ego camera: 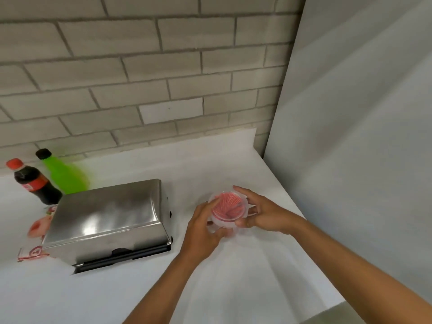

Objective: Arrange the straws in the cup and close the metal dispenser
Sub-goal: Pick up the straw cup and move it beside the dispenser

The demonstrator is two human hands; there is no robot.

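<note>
A clear plastic cup (228,224) stands on the white counter, right of centre, packed with red-striped straws (228,205) seen from above. My left hand (203,226) wraps the cup's left side and my right hand (259,212) cups its right side, fingertips at the rim. The metal dispenser (109,218) sits to the left with its shiny lid down; a dark tray edge shows along its front.
A cola bottle (35,182) and a green bottle (62,171) stand behind the dispenser by the brick wall. Red-and-white packets (38,226) lie at its left. A white panel (350,136) rises along the counter's right edge.
</note>
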